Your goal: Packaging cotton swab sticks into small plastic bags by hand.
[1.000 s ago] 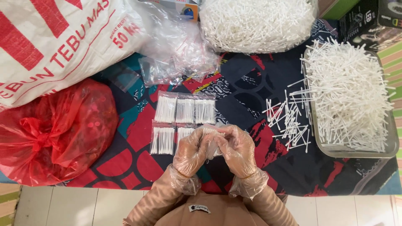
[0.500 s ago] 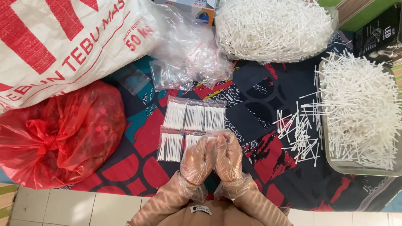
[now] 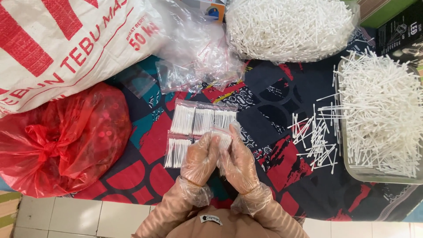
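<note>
My fingers (image 3: 220,143) meet around a small packet of sticks (image 3: 223,137). Just beyond them lie three filled packets (image 3: 202,119) in a row; one more packet (image 3: 177,152) lies just left. Farther ahead sits a pile of empty bags (image 3: 198,61), with a heap of sticks (image 3: 288,28) behind it. Loose sticks (image 3: 315,134) lie right of my fingers, a full tray (image 3: 352,169) beyond those. A tied bag (image 3: 61,141) lies well left, a sack (image 3: 61,48) behind it.

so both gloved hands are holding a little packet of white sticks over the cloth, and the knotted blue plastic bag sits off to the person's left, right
Not quite: the knotted plastic bag is red, not blue, as the head view shows. The rest holds: the left hand and right hand, both in clear gloves, hold a small packet of white sticks over the patterned cloth, and the bag lies to the person's left.
</note>
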